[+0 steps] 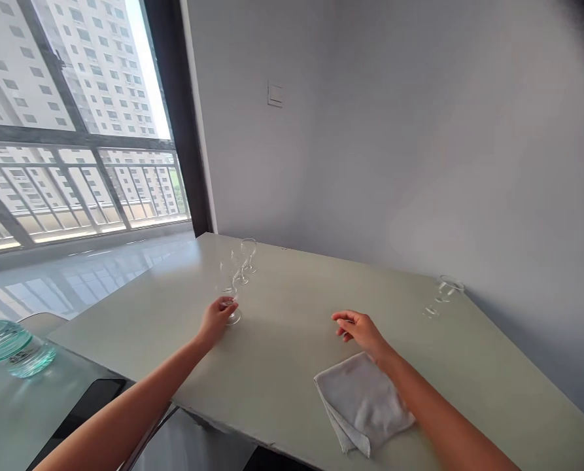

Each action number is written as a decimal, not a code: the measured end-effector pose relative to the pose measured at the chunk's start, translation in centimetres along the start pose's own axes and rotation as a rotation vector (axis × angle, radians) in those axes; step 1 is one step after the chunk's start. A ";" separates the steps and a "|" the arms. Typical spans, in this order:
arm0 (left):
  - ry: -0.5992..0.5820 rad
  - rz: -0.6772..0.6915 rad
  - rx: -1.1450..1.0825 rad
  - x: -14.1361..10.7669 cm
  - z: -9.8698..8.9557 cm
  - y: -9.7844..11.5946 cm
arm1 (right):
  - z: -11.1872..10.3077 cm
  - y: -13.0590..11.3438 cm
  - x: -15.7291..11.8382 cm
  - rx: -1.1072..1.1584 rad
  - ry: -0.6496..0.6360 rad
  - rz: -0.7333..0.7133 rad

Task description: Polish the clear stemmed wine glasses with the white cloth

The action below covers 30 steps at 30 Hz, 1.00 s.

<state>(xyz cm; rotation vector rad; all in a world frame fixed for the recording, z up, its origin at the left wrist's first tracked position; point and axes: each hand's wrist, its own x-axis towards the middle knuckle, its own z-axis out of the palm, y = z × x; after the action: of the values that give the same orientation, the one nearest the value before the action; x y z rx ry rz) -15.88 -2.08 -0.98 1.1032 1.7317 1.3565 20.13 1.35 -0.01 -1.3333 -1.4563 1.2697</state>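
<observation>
My left hand [219, 317] is closed round a clear stemmed glass, with the glass's round foot [233, 318] low over or on the pale table. Right behind it stand other clear stemmed glasses [249, 255] in a short row, overlapping in view. My right hand [358, 329] hovers over the table with its fingers loosely bent and apart, nothing in them. Under my right wrist lies a folded light grey cloth [360, 402]. Another clear glass [446, 289] stands near the table's far right edge, apart from both hands.
The pale table [282, 366] meets a grey wall at the back. At the left, a clear teal-tinted bottle [21, 350] lies on a lower surface, with a dark flat object [85, 409] near it. Windows with a railing are beyond.
</observation>
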 end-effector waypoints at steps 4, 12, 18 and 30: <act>0.081 0.002 0.082 2.1 -2.1 -0.7 | -8.2 3.5 0.6 0.122 0.497 0.035; 0.216 0.050 0.207 2.6 -2.6 -1.2 | -18.2 6.8 3.2 0.175 1.008 0.117; 0.363 0.034 0.175 2.0 -2.9 -1.5 | -19.5 5.8 5.9 0.165 0.983 0.118; 0.388 0.641 0.392 -3.8 0.5 0.7 | -2.4 2.1 5.7 0.175 0.433 0.028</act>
<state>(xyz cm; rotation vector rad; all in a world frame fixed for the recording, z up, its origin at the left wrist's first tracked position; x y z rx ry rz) -13.64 -5.24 -0.38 1.8238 2.0790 1.7381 22.01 7.24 -2.02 -1.4064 -1.0069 1.0174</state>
